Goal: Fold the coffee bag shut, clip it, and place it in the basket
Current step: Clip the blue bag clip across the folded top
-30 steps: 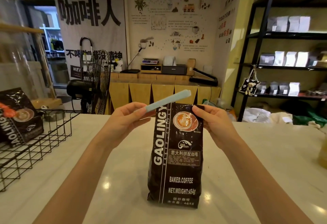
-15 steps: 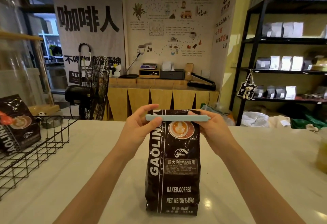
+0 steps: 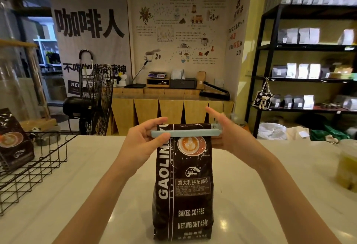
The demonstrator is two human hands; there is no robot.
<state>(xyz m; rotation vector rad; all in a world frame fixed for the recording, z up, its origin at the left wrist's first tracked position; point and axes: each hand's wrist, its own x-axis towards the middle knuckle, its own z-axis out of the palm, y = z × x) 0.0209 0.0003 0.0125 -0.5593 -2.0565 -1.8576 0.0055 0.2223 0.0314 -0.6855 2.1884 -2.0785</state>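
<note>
Nearest the camera, on the pale glossy worktop (image 3: 81,195), a dark coffee bag (image 3: 183,189) stands upright, its printed front facing the viewer and its top folded over. Across that folded top lies a long light-blue clip (image 3: 185,133), set level from edge to edge and sticking out a little past both sides of the bag. At the clip's left end, the left hand (image 3: 142,143) is curled around it, thumb on the front face and fingers behind, pinching the clip and the bag's top together. By the clip's right end, the right hand (image 3: 229,133) is mostly open, its fingers spread and pointing up and away; the palm sits against the bag's upper right corner just behind the clip's tip, and I cannot tell whether it presses on the clip itself. Off to the left, well apart from the bag, a black wire basket (image 3: 36,166) rests on the worktop with a second coffee bag (image 3: 14,141) leaning inside it. At the right edge a blurred, yellowish plastic cup (image 3: 346,168) stands on the worktop. Beyond the worktop's far edge a black floor fan (image 3: 96,97) stands on the left, and a black shelf unit (image 3: 301,66) with rows of pale and grey packets fills the right side.
</note>
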